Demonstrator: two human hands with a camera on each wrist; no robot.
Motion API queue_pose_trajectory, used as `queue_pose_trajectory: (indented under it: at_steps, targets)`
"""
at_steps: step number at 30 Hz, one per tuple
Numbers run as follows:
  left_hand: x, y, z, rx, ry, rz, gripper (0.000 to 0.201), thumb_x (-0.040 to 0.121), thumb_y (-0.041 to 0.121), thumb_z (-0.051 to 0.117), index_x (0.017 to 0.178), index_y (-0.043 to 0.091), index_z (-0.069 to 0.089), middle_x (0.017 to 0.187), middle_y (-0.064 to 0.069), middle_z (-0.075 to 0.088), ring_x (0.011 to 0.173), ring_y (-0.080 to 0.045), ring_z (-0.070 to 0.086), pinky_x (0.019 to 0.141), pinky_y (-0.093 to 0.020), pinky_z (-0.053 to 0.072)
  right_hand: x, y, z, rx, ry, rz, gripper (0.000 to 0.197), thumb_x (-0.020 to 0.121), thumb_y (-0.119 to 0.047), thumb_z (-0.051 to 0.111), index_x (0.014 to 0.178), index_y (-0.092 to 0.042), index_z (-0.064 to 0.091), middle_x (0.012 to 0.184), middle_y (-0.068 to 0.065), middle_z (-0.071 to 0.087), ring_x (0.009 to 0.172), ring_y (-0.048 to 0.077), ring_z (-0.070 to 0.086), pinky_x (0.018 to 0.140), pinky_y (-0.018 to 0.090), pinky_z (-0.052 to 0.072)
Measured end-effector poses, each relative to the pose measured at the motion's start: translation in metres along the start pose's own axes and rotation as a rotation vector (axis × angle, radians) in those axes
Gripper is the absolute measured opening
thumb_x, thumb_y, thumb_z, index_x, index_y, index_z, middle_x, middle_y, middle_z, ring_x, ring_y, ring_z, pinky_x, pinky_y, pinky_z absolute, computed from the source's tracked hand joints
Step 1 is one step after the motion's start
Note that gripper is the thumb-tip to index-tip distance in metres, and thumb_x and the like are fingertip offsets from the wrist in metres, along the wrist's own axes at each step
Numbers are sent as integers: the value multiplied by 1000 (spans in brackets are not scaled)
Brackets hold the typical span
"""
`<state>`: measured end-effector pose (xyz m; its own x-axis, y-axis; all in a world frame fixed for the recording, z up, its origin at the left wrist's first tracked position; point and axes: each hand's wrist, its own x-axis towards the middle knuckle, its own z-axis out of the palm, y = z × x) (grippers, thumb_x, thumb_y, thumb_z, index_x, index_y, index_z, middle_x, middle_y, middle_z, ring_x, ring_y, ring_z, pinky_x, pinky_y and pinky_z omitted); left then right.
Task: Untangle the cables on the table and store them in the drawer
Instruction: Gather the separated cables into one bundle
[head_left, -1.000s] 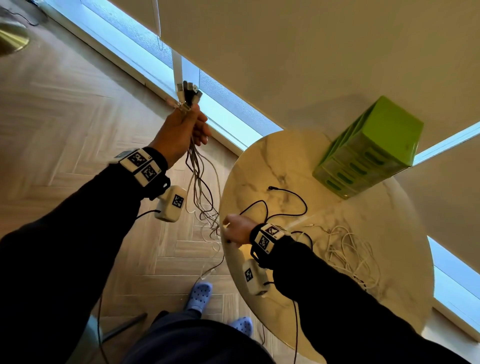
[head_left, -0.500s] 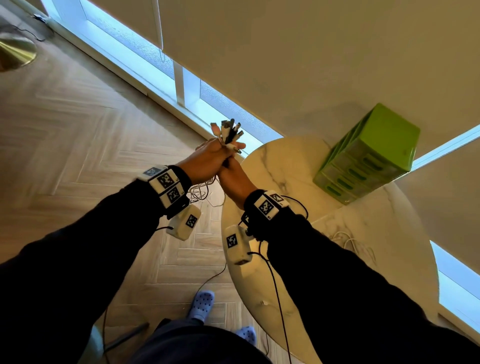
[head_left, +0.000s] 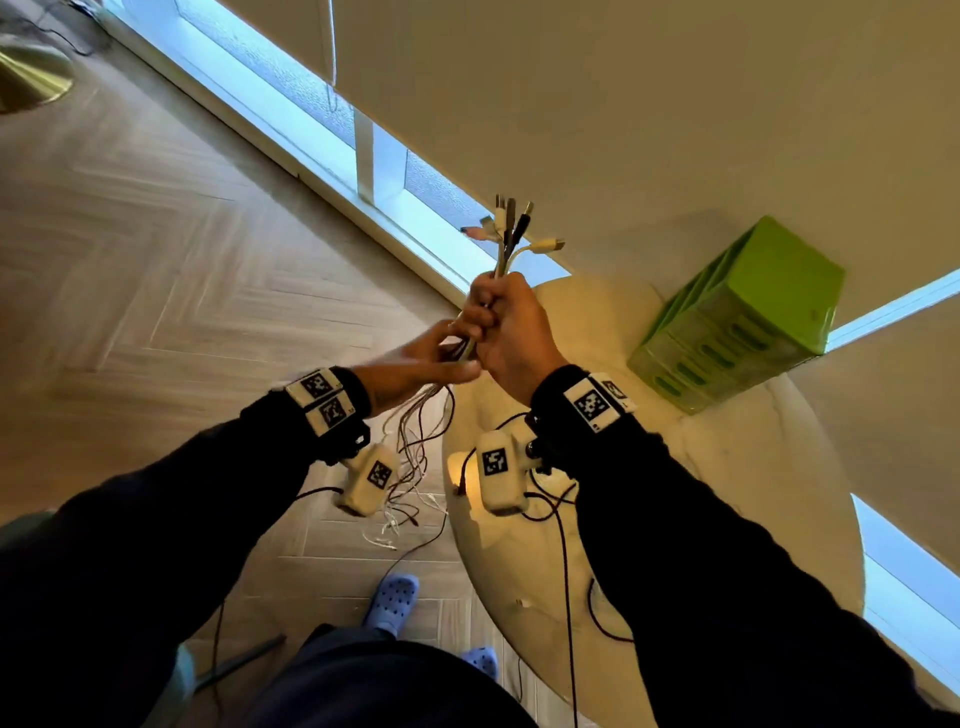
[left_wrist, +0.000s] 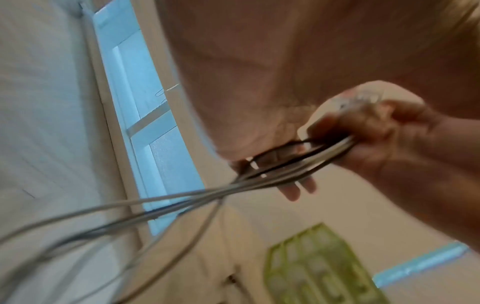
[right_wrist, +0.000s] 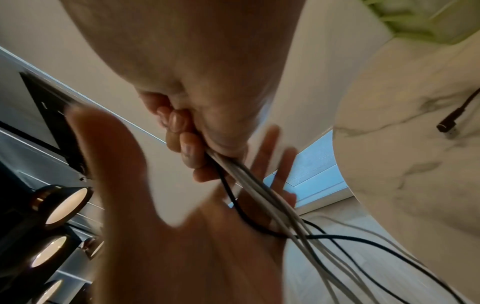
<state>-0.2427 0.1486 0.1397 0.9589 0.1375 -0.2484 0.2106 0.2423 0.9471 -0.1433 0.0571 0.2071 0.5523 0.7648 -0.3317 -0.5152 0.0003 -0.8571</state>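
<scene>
Above the table's left edge my right hand (head_left: 506, 322) grips a bundle of white, grey and black cables (head_left: 511, 228), plugs sticking up out of my fist. Their loose strands (head_left: 415, 441) hang down toward the floor. Just below, my left hand (head_left: 431, 358) lies with straight fingers, the strands running across its palm. The right wrist view shows my curled right fingers (right_wrist: 187, 144) round the cables (right_wrist: 272, 205) and the flat left hand (right_wrist: 182, 226). The left wrist view is blurred: cables (left_wrist: 182, 201), right hand (left_wrist: 376, 131). The green drawer unit (head_left: 737, 317) stands at the table's far side, drawers closed.
The round marble table (head_left: 727, 493) carries a black cable with a plug (right_wrist: 446, 123); my right arm hides much of the top. Wooden floor lies to the left, with a brass lamp base (head_left: 31, 78) far off. My feet in blue clogs (head_left: 392, 597) stand by the table.
The bundle passed from my left hand to my right, which lifted it. My left hand let go and slid down below the right, fingers straightened.
</scene>
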Motion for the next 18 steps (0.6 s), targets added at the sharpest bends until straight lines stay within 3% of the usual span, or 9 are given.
queue_pose_trajectory:
  at_steps: [2,5,7,9,10,12,14,16,18]
  targets:
    - [-3,-18,-3,264,-39,-79,38,87,20,76,120,17,57,91,0,73,86,-7,69,80,-22,53,-8,-5,-1,2,-41,33,21,87,-16,37,66,-16,33,64,1,16,61,19,14,64,31,35]
    - [5,-30,-27,533,-1,-98,19,89,32,74,97,18,64,70,2,64,66,-20,65,64,-30,53,-19,-3,0,-85,-108,52,18,84,-18,38,67,-16,34,61,3,24,58,20,31,77,37,42]
    - [14,-33,-59,543,200,-29,10,91,18,69,89,17,59,76,-3,63,70,-29,65,64,-35,50,-26,1,-1,-169,-125,15,21,88,-15,35,67,-14,39,60,4,39,70,26,51,90,42,46]
    - [19,-34,-89,538,460,49,12,93,5,63,92,14,56,94,-8,68,83,-22,71,69,-35,54,-31,5,-5,-211,-131,-39,26,91,-11,31,68,-13,43,61,6,51,91,32,63,107,48,42]
    - [19,-33,-98,548,569,58,9,91,10,63,91,16,57,101,-8,70,89,-23,71,74,-39,56,-33,6,-6,-208,-134,-58,26,91,-11,30,69,-14,43,61,7,53,95,32,64,109,49,39]
    - [17,-38,-101,612,683,-16,6,91,21,61,95,18,60,100,-7,70,89,-29,66,78,-40,53,-35,5,-7,-145,-119,-98,21,88,-13,32,69,-14,41,59,8,46,86,33,64,106,50,40]
    - [9,-57,-90,726,580,-175,12,99,19,56,107,11,60,94,-6,62,86,-25,57,75,-33,45,-31,1,-11,-39,-66,-126,16,83,-19,36,67,-15,36,59,7,30,66,30,53,95,47,45]
    - [-8,-80,-70,788,279,-303,22,100,31,58,107,10,60,90,-4,62,81,-21,58,66,-28,43,-26,-3,-18,42,3,-118,20,86,-25,35,69,-15,34,63,5,18,58,24,30,86,42,46]
    - [-22,-100,-57,876,-11,-357,30,92,42,68,111,20,59,92,2,66,82,-16,62,71,-26,47,-24,-4,-25,62,51,-86,25,92,-27,27,71,-15,35,68,6,11,62,24,15,73,37,43]
